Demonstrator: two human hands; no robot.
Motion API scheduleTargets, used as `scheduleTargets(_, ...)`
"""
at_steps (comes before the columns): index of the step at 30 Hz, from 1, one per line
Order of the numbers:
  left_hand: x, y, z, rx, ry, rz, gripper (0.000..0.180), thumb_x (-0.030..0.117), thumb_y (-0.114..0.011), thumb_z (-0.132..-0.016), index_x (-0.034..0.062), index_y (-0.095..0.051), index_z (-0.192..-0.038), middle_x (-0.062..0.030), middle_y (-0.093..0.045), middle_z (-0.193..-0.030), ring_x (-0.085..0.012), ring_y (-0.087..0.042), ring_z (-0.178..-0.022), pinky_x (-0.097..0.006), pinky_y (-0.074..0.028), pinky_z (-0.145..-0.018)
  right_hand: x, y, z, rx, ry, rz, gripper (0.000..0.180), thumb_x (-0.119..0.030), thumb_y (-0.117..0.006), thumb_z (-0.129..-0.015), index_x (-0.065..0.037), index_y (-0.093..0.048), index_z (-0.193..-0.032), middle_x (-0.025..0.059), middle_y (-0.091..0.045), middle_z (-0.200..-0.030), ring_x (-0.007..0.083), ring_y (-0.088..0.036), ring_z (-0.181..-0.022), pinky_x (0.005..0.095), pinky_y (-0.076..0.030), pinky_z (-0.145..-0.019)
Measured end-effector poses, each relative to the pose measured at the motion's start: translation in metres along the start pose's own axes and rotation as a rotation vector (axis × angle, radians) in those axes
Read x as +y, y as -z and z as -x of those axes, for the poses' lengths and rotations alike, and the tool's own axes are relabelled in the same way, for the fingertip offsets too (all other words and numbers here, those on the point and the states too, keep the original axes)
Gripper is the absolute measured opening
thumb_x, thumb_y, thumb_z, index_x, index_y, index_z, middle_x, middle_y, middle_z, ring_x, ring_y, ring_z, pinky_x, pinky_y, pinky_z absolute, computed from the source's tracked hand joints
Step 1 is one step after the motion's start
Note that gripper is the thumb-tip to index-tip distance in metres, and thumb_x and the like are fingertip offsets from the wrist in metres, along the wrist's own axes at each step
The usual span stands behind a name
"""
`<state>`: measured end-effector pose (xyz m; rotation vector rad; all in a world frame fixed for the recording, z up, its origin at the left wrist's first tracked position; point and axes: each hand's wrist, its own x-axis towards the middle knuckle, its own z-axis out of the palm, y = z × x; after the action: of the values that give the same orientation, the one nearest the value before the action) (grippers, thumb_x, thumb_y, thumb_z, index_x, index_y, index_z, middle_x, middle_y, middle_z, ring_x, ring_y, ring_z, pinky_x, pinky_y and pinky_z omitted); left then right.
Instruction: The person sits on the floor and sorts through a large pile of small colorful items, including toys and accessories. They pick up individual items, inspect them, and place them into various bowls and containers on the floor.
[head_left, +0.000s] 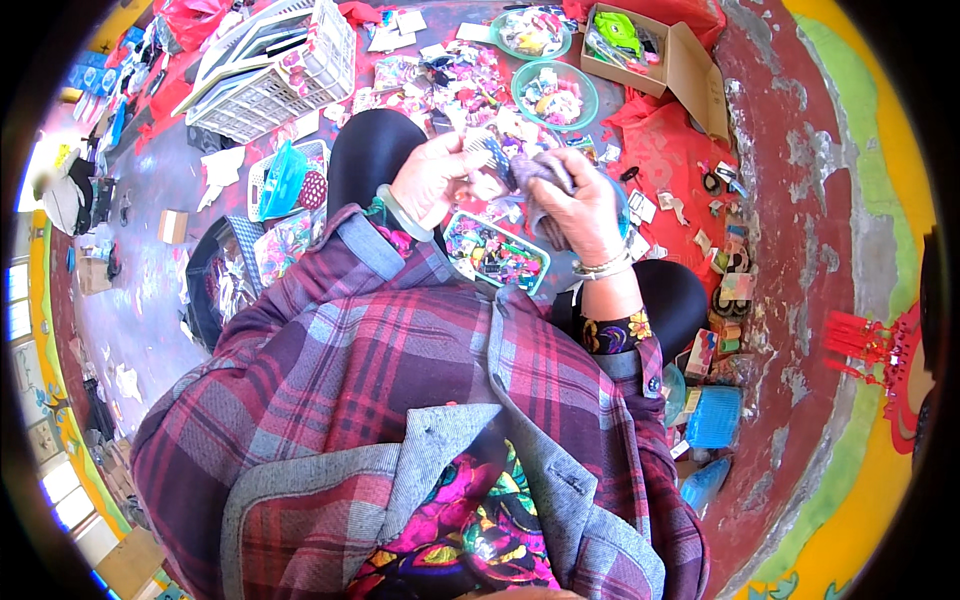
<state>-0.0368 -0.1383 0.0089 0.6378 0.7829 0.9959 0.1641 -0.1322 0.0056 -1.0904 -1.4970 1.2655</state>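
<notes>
My left hand (428, 180) is closed, thumb and fingers pinching a small dark-and-white patterned piece (487, 154) whose kind I cannot make out. Close beside it, my right hand (588, 212) grips a crumpled grey-purple cloth (545, 180), bunched between thumb and fingers. The two held things nearly meet, and I cannot tell whether they touch. Below the hands, between my legs, sits a white-rimmed tray (521, 283) of small colourful pieces. Just beyond the hands lies a spread pile of small bright items (465, 90).
Two green bowls (590, 98) of small items stand ahead, near an opened cardboard box (697, 95). At the left are a white crate (318, 95), a small basket holding a blue bag (284, 178), and a dark bin (205, 275). Blue plastic baskets (714, 417) sit at the right.
</notes>
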Motion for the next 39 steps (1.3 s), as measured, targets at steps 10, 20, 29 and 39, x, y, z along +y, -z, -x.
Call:
scheduleTargets(10, 0.013, -0.024, 0.007, -0.085, -0.006, 0.145, 0.021, 0.009, -0.052, -0.084, -0.0020, -0.048, -0.101, -0.0127, -0.056, -0.084, -0.0174, -0.053, -0.061, -0.037, -0.050, -0.070, -0.011, 0.010, 0.002, -0.025, -0.062, 0.079, 0.029, -0.007, -0.060, -0.070, -0.003, -0.055, -0.098, 0.0063, -0.057, -0.083, 0.0135, -0.056, -0.076, 0.0250, -0.045, -0.069)
scheduleTargets(20, 0.008, -0.010, 0.004, -0.030, -0.015, 0.071, 0.028, 0.012, -0.052, -0.084, 0.0013, -0.044, -0.109, -0.0095, -0.059, -0.086, -0.0198, -0.061, -0.073, -0.030, -0.050, -0.061, -0.008, 0.003, 0.005, -0.020, 0.107, 0.046, 0.031, -0.005, -0.066, -0.070, -0.001, -0.058, -0.099, 0.0090, -0.058, -0.092, 0.0157, -0.055, -0.087, 0.0263, -0.043, -0.077)
scheduleTargets(29, 0.007, -0.014, 0.005, -0.186, 0.022, 0.029, 0.031, 0.012, -0.053, -0.084, -0.0012, -0.044, -0.111, -0.0131, -0.057, -0.091, -0.0218, -0.061, -0.076, -0.033, -0.051, -0.064, -0.018, 0.005, 0.008, -0.132, -0.051, -0.006, 0.031, -0.006, -0.063, -0.069, -0.003, -0.056, -0.099, 0.0038, -0.058, -0.080, 0.0087, -0.055, -0.072, 0.0229, -0.046, -0.064)
scheduleTargets(39, 0.003, -0.018, 0.009, -0.216, -0.050, -0.051, 0.026, 0.009, -0.052, -0.085, -0.0004, -0.047, -0.108, -0.0060, -0.056, -0.088, -0.0123, -0.059, -0.071, -0.025, -0.050, -0.062, -0.015, -0.009, 0.010, -0.152, -0.173, -0.316, 0.021, -0.003, -0.057, -0.070, -0.001, -0.053, -0.091, 0.0020, -0.056, -0.071, 0.0085, -0.054, -0.059, 0.0212, -0.045, -0.054)
